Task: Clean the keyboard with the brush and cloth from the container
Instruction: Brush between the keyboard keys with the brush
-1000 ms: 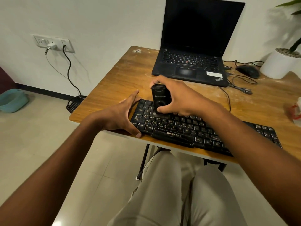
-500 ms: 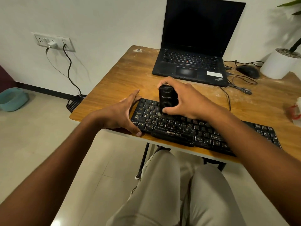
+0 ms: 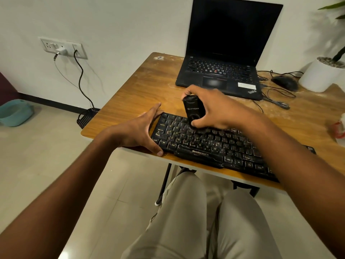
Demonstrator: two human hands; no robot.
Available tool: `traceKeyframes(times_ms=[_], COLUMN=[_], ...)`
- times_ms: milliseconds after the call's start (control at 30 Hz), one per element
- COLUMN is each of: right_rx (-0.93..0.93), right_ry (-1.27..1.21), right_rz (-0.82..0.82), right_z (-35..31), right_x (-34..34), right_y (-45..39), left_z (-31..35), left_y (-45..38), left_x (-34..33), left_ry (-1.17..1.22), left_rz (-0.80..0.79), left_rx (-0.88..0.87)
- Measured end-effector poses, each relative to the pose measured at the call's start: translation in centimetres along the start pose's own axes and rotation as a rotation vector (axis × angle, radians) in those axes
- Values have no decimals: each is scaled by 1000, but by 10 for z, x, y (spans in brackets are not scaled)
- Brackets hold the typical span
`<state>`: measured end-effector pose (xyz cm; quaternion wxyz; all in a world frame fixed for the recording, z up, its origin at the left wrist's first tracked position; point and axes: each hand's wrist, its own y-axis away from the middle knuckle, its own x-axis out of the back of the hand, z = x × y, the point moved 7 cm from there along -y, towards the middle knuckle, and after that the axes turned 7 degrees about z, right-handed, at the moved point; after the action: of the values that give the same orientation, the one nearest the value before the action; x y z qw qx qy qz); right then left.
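A dusty black keyboard lies along the near edge of the wooden table. My right hand grips a black brush upright, its lower end down on the keys in the upper left part of the keyboard. My left hand rests flat on the table with fingers and thumb spread around the keyboard's left end, touching it. My right forearm hides the keyboard's right part. No cloth is visible.
An open black laptop stands behind the keyboard. A black mouse with loose cables and a white plant pot sit at the back right. A red and white object is at the right edge. Wall sockets with hanging cables are left.
My right hand has moved the brush a little to the right across the upper key rows. My left hand has stayed on the keyboard's left end.
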<state>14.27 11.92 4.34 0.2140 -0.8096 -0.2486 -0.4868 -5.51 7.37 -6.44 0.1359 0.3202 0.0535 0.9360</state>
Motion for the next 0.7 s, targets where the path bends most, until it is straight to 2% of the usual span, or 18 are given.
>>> traceKeyframes(times_ms=[67,200,267,400,500,567,700], right_rx=[13,57,136,148,103,95,110], right_ry=[5,-342,-407,-389,-229,-147,-302], right_rz=[31,192,248,165,25,-13,155], right_z=[-5,-36,-51,-52,-41,-38,-50], right_x=[3,-16,-33,-45,-32,-22,-19], right_y=[-1,-5,-8,-11,-8,-8,-13], left_z=[-1,2,5,6,1,-1,3], left_y=[0,-1,0,-1,-3,-4,-3], left_x=[1,0,0,-1,0,0,0], left_ry=[1,21,17,15,38,33,29], left_rz=[4,13,20,16,12,20,24], left_rx=[-6,-29,-52,-52,-33,-34,-56])
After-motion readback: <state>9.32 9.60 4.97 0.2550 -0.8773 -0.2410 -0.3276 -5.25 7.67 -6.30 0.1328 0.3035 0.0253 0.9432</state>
